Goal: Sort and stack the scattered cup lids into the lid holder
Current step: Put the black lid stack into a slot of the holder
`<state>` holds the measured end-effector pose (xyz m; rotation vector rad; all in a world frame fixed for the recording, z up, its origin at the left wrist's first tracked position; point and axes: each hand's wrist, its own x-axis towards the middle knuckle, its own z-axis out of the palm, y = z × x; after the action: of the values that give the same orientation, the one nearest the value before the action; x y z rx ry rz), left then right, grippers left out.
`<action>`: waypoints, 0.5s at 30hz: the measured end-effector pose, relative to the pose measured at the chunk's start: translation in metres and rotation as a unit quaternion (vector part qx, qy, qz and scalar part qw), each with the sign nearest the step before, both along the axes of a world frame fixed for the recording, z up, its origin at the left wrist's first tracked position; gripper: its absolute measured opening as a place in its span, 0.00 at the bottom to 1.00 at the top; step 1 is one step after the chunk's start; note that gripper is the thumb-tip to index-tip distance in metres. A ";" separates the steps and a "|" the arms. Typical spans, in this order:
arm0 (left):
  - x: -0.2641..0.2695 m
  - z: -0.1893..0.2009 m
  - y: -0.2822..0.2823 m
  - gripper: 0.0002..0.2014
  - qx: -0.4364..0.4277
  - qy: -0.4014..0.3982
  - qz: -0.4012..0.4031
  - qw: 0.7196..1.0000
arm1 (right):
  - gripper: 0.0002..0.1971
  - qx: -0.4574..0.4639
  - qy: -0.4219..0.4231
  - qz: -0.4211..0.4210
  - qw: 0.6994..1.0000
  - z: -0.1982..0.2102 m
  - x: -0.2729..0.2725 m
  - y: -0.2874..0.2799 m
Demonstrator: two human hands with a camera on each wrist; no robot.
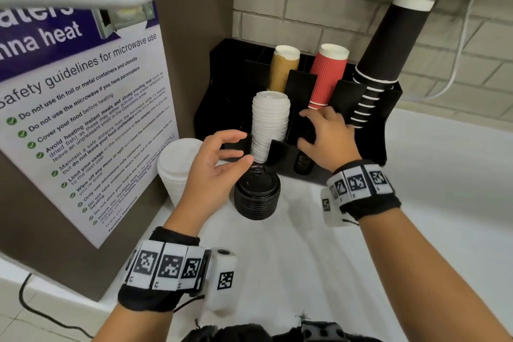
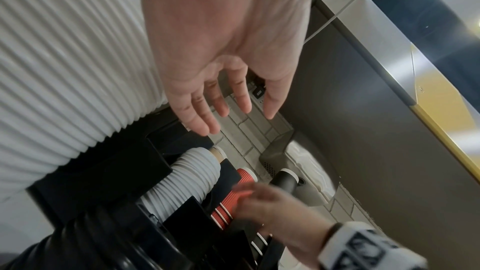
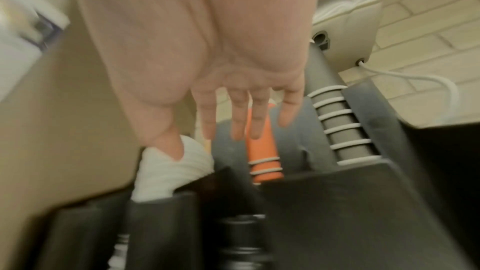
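The left hand [image 1: 219, 158] hung above the stack of black lids [image 1: 257, 193] that stood on the counter [image 1: 416, 203], just under its palm. Its fingers were loosely spread and it held nothing. To the outer side of this hand, near the poster [image 1: 83, 91], a stack of white lids [image 1: 177, 166] also waited on the counter. The right hand [image 1: 327, 136] was inside the front part of the black lid holder [image 1: 288, 150], fingers stretched and relaxed, empty too; below its fingertips a few black lids [image 1: 304, 162] sat low in that compartment. Between the two hands a tall column of white lids [image 1: 269, 125] leaned in the next compartment. Beyond the right hand stood the brown cups [image 1: 283, 69], red cups [image 1: 327, 75] and black cups [image 1: 388, 47]. I judge that the step in hand was the black lids: part of them seemed already placed, and the stack on the counter not yet. The next move probably called for the left hand to close around that stack from the sides, lift it without tilting, and lower it on the lids under the right hand, which should first leave the compartment free.
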<state>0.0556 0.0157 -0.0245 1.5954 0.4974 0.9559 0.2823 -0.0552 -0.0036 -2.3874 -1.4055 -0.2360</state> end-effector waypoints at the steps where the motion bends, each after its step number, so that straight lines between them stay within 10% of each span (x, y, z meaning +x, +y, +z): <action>1: 0.000 0.001 0.000 0.16 -0.003 -0.003 0.000 1.000 | 0.26 0.068 0.048 0.044 0.996 0.000 -0.011 -0.001; 6: 0.003 0.007 -0.001 0.15 -0.004 -0.014 -0.012 1.000 | 0.33 -0.079 0.198 0.186 0.959 -0.020 -0.065 0.007; 15: -0.002 0.004 0.002 0.15 0.005 -0.012 -0.010 1.000 | 0.50 -0.185 0.188 0.133 0.955 -0.047 -0.075 0.017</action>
<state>0.0535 0.0178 -0.0201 1.5937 0.4587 0.9625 0.2074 -0.0380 -0.0507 -2.3082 -1.6642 0.5694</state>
